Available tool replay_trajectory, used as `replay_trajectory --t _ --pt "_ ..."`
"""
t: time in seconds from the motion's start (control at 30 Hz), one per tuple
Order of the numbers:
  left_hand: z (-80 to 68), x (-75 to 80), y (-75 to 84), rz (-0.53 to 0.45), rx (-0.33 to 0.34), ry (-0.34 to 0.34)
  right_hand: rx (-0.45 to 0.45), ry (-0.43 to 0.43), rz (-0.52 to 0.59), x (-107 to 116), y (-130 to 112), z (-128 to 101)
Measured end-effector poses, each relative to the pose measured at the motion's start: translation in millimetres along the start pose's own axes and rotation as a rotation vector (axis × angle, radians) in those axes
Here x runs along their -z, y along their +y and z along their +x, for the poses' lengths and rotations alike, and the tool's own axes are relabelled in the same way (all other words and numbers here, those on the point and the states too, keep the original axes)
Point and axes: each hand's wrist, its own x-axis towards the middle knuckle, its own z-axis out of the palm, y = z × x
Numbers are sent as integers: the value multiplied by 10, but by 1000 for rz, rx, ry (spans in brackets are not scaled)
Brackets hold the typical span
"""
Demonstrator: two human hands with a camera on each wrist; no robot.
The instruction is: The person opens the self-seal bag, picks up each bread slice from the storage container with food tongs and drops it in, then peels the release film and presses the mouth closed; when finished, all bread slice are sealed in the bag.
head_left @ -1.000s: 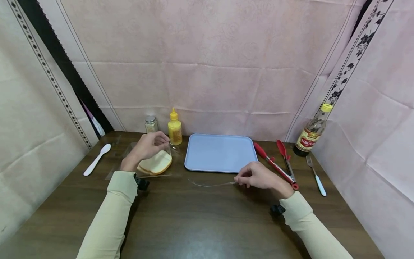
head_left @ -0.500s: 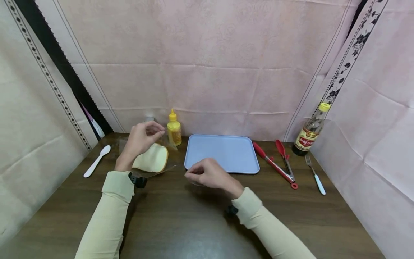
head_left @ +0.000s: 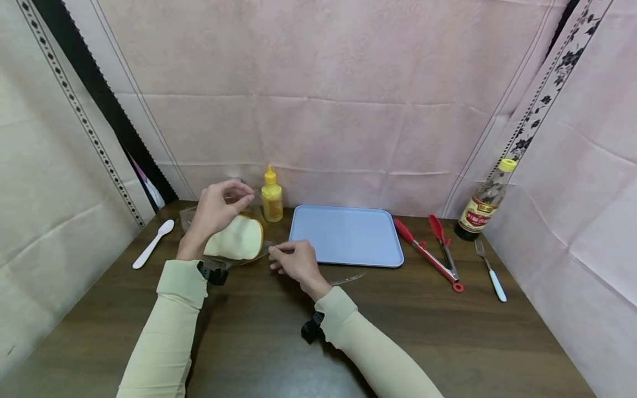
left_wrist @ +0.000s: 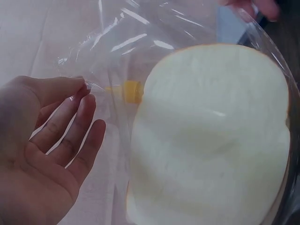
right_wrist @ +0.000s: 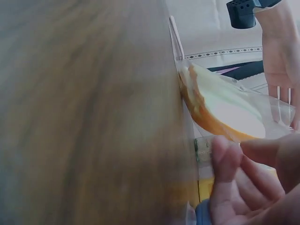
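A clear plastic bag (head_left: 249, 221) with slices of white bread (head_left: 238, 239) is held tilted up off the dark table. My left hand (head_left: 245, 195) pinches the bag's top film between thumb and forefinger; the left wrist view shows that pinch on the bag (left_wrist: 140, 65), with the bread (left_wrist: 211, 140) hanging below. My right hand (head_left: 275, 253) reaches in from the right, and its fingertips pinch the bag's lower edge. In the right wrist view the bread (right_wrist: 225, 110) lies just past the right hand's curled fingers (right_wrist: 225, 159).
A blue tray (head_left: 348, 236) lies right of the bag, with a thin clear strip (head_left: 348, 279) in front of it. A yellow squeeze bottle (head_left: 271, 196) stands behind. Red tongs (head_left: 428, 251), a fork (head_left: 490, 271) and a dark sauce bottle (head_left: 485, 202) are at the right; a white spoon (head_left: 151, 243) is at the left.
My right hand let go of the clear strip and moved left to the bag's lower edge. My left hand raised the bag, so the bread now stands tilted up.
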Motion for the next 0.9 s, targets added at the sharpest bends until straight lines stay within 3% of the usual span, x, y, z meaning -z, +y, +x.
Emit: replay_trajectory --t 0.13,0.27,0.4,0.53,0.7,0.9 --pt "-1 51 21 -8 2 29 70 24 -1 28 -24 36" --pt "-6 133 91 -30 -17 73 135 -15 33 139 -117 60" --pt "-17 186 220 -66 -36 110 199 -71 108 320 -283 31" --pt "-14 190 397 -123 -83 161 322 -53 104 589 -491 -71" --pt "7 146 622 -331 -147 197 459 32 97 1054 -728 -237" --pt "-35 62 852 -577 -164 162 546 165 27 1637 -895 -464"
